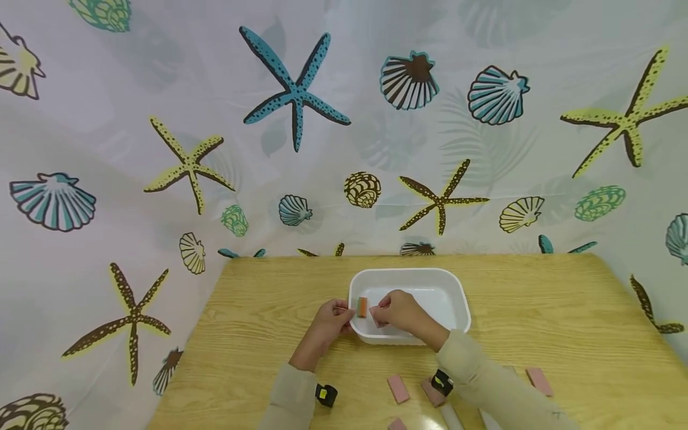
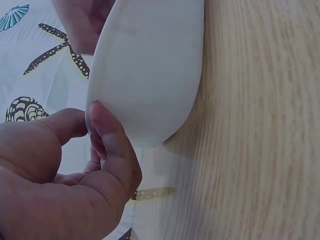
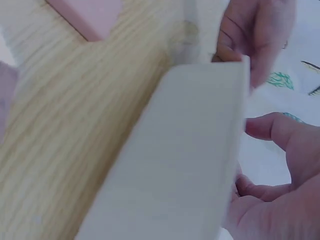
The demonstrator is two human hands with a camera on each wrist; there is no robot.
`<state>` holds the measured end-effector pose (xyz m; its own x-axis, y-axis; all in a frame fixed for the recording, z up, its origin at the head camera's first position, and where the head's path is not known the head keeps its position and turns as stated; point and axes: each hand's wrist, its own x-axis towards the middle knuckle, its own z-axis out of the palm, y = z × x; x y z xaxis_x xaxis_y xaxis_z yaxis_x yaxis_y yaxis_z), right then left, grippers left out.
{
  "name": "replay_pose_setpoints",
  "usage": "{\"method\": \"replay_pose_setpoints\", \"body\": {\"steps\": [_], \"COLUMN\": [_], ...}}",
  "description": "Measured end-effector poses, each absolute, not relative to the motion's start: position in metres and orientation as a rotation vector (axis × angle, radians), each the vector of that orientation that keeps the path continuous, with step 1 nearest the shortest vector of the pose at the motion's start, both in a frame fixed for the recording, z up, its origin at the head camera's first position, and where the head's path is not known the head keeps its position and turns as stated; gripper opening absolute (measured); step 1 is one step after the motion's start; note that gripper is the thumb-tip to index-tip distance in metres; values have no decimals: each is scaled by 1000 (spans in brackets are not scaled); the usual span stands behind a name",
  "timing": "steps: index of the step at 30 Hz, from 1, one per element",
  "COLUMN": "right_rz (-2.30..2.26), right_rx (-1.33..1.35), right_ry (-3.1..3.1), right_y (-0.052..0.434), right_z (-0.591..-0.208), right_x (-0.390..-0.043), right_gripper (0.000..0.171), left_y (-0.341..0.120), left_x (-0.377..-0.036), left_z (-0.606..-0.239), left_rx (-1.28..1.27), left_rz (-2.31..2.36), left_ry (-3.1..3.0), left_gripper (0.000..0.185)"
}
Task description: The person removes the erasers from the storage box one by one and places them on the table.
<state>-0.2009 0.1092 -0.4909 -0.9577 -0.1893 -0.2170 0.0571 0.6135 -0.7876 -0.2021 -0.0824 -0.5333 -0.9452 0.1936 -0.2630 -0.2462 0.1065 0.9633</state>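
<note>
A white plastic tub [image 1: 408, 271] stands on the wooden table. My left hand [image 1: 329, 322] pinches the rim at its left end, thumb and forefinger on either side of the wall [image 2: 145, 65] in the left wrist view. Reaching inside over the near edge, my right hand [image 1: 404, 312] holds a small pink block [image 1: 378, 317] between its fingertips. Left of that, within the tub, is a small green and orange block [image 1: 362, 307]. In the right wrist view the tub's side [image 3: 170, 150] hides what the right fingers [image 3: 270, 125] hold.
Pink blocks lie on the near part of the table: one [image 1: 398, 389] in front of the tub, another [image 1: 540, 381] to the right, one [image 1: 432, 394] beside the right wrist camera [image 1: 442, 382]. A pale grey strip [image 1: 451, 416] lies near the right sleeve. A patterned curtain [image 1: 344, 119] hangs behind.
</note>
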Motion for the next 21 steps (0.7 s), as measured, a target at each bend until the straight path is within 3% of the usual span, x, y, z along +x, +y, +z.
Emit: {"method": "replay_pose_setpoints", "body": {"steps": [7,21], "right_rz": [-1405,-1510], "right_rx": [-34,20], "right_ry": [2448,2361], "right_y": [150,237], "right_z": [-468,-455], "right_x": [-196,-187], "right_gripper": [37,51], "left_y": [-83,-82], "left_x": [-204,-204], "left_z": [-532,-537], "left_rx": [-71,-81], "left_rz": [1894,1921], "left_ry": [2075,2044], "left_gripper": [29,25]}}
